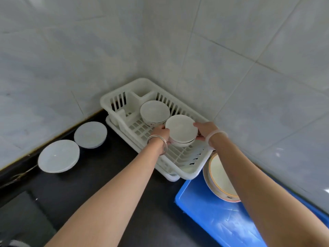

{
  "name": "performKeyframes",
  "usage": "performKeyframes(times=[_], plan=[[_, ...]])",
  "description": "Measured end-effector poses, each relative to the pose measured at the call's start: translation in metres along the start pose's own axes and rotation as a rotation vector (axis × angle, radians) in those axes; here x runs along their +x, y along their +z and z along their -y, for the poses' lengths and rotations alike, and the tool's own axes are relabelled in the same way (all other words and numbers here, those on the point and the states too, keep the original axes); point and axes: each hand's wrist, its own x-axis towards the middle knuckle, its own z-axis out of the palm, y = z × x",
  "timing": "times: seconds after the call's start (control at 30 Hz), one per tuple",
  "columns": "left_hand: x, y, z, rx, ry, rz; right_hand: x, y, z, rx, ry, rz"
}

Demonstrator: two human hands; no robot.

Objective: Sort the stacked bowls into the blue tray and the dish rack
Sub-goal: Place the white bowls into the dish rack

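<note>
Bowl, white, gripped from both sides over the near half of the dish rack; whether touching the rack floor, unclear. Left hand curled round the bowl's left wall, right hand clasping its right wall with the thumb at the rim. Seemingly another rim just beneath, perhaps a nested bowl; hard to tell. Second bowl upright on the rack floor toward the far end, just beside the held one. Rack set in the back corner of the dark bench, against the tiled wall. Blue tray at the bench's right edge, just beside the rack's near end, carrying a wide dish partly hidden by the right forearm. Round white disc by the back edge, left of the rack; larger disc further left. Metal bangles on the left wrist, pale bracelet on the right.
</note>
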Motion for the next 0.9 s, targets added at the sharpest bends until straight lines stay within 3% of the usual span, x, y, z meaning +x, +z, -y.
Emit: performKeyframes(times=[0.23, 0.57, 0.9], plan=[[0.028, 0.011, 0.005, 0.044, -0.146, 0.038, 0.015, 0.005, -0.007, -0.386, -0.022, 0.003], [0.043, 0.012, 0.005, 0.175, -0.145, 0.140, 0.029, 0.004, -0.008, -0.374, 0.091, 0.058], [0.044, 0.014, 0.009, 0.196, -0.130, 0.149, 0.018, 0.005, -0.004, -0.609, 0.012, -0.003]])
